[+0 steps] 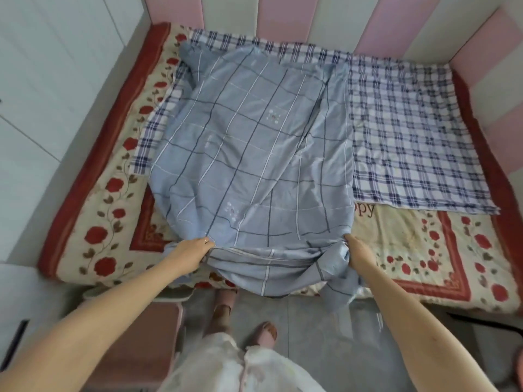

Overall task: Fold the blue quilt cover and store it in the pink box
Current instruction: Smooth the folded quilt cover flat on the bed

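My left hand (192, 253) pinches the near left edge of the blue quilt cover (249, 142), and my right hand (358, 254) is curled around a bunched fistful of its near right corner. The cover lies spread away from me across the bed, with its near end drooping over the bed's edge. Under it are a plaid sheet (410, 137) and a rose-patterned blanket (424, 250). The pink box (147, 335) sits on the floor, near left, below my left forearm.
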